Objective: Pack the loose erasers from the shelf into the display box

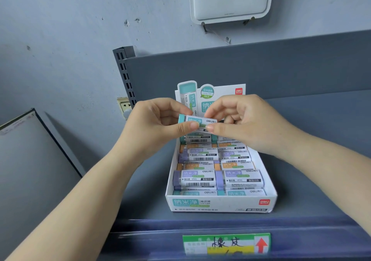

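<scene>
A white cardboard display box (pixel 220 203) stands on the grey shelf (pixel 313 180), with several sleeved erasers (pixel 216 178) in teal, purple and orange lying in rows inside. Above the box's back end I hold one teal eraser (pixel 197 121) in a white sleeve. My left hand (pixel 158 124) pinches its left end between thumb and fingers. My right hand (pixel 245 120) pinches its right end the same way. The box's upright printed back card (pixel 206 96) shows behind my fingers.
A green and yellow price label (pixel 226 243) sits on the shelf's front rail. A slotted shelf upright (pixel 125 74) stands at the back left. A white router (pixel 230 0) hangs on the wall above, a wall socket (pixel 124 106) sits at left, and a grey board (pixel 30 150) leans there.
</scene>
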